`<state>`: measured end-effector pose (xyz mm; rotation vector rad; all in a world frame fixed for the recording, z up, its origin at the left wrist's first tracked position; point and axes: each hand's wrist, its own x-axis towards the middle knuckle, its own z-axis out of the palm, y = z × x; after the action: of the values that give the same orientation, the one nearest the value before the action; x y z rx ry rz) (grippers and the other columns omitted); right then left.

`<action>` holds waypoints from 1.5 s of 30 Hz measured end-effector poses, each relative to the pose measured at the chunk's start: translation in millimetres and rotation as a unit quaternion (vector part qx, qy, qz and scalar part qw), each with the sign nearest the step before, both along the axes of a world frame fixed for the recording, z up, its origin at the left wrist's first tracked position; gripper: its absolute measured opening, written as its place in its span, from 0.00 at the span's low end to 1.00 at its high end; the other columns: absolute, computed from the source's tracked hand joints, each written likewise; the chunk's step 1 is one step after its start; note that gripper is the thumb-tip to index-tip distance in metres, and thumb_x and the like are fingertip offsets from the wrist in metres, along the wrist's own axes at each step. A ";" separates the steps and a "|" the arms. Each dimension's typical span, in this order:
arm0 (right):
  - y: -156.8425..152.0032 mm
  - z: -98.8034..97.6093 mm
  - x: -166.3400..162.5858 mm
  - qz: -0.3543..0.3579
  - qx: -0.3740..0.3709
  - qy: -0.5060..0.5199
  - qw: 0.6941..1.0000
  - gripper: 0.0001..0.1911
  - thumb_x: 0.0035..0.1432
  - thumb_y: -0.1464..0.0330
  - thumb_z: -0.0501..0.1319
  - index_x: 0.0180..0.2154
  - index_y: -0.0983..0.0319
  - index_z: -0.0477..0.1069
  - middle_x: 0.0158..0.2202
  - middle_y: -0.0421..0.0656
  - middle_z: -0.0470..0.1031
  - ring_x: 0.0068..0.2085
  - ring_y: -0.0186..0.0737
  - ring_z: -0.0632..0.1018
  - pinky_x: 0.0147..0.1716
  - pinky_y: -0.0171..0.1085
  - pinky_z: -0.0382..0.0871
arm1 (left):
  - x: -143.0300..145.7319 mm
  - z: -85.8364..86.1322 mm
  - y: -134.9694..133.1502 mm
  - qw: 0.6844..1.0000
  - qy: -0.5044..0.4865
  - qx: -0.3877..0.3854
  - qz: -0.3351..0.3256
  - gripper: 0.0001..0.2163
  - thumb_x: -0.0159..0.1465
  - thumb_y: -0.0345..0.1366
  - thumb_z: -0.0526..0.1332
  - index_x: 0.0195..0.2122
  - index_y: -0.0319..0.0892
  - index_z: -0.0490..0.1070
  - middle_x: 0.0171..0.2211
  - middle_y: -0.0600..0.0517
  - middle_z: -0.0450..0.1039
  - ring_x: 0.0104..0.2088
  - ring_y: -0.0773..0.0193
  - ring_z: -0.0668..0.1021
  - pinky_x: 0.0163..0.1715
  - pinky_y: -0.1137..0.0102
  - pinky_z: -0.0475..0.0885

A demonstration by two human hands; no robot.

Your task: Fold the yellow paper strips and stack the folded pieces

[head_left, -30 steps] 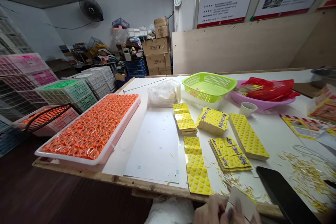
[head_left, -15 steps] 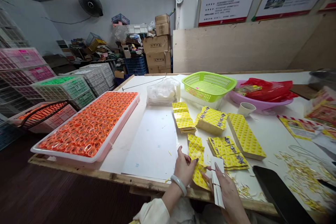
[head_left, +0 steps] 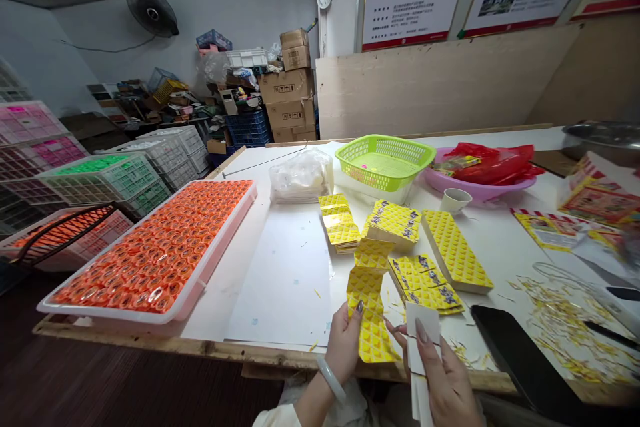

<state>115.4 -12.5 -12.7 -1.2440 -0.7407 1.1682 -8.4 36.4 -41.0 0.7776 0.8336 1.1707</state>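
My left hand, with a pale bangle on the wrist, pinches the left edge of a creased yellow patterned card strip and holds it up at the table's front edge. In my right hand is a bundle of white folded cards, gripped between thumb and fingers; its fingertips are close to the yellow strip's right side. Just beyond lie yellow cards with dark handwriting, another written-on stack, a smaller stack of yellow strips and a long yellow block.
A tray of orange rolled pieces stands on the left. Behind are a plastic bag, a green basket, a purple basin and a cup. On the right lie a black phone and yellow scraps.
My left hand has lifted the yellow strip from the table, so it now stands up more toward me. My right hand still holds the white cards. The view has shifted slightly right.
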 end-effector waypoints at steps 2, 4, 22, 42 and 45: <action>-0.2 1.4 -0.3 0.015 -0.002 0.021 1.000 0.24 0.47 0.49 0.64 0.38 0.62 0.76 0.38 0.50 0.79 0.41 0.49 0.79 0.42 0.42 0.74 | 1.2 3.2 -3.0 1.000 0.004 0.014 0.005 0.20 0.57 0.52 0.62 0.38 0.38 0.69 0.33 0.46 0.78 0.30 0.57 0.79 0.34 0.63 0.73; 1.0 0.1 -4.2 0.005 0.001 0.038 0.999 0.25 0.47 0.50 0.64 0.40 0.61 0.75 0.40 0.50 0.79 0.43 0.50 0.78 0.43 0.42 0.74 | 3.4 5.9 -6.9 1.000 0.003 0.025 0.013 0.19 0.58 0.50 0.61 0.40 0.38 0.70 0.35 0.46 0.77 0.32 0.58 0.79 0.36 0.64 0.73; 4.2 -6.1 -21.8 -0.004 -0.045 0.164 0.985 0.25 0.44 0.54 0.68 0.44 0.58 0.73 0.38 0.44 0.80 0.39 0.46 0.80 0.34 0.37 0.76 | -0.6 14.1 -19.1 0.986 0.130 0.091 0.046 0.18 0.61 0.49 0.57 0.40 0.38 0.73 0.37 0.45 0.77 0.39 0.56 0.77 0.40 0.66 0.71; -6.9 12.6 13.7 -0.017 -0.018 -0.057 0.998 0.26 0.48 0.48 0.62 0.40 0.62 0.76 0.44 0.50 0.78 0.49 0.51 0.75 0.47 0.39 0.71 | -14.8 4.2 1.3 0.994 0.068 0.038 0.076 0.19 0.54 0.52 0.64 0.34 0.39 0.71 0.30 0.49 0.76 0.30 0.61 0.76 0.31 0.70 0.70; 5.2 11.9 8.0 0.042 -0.023 -0.059 0.997 0.26 0.48 0.48 0.62 0.40 0.61 0.76 0.42 0.49 0.79 0.42 0.50 0.78 0.38 0.40 0.75 | -11.8 -0.2 -1.5 0.999 0.035 0.024 0.034 0.19 0.55 0.51 0.64 0.36 0.38 0.72 0.31 0.48 0.77 0.32 0.59 0.77 0.33 0.68 0.71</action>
<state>123.4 -7.3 -0.8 -1.3410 -0.8654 1.1931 -20.2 34.8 -41.2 0.8391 0.8974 1.2333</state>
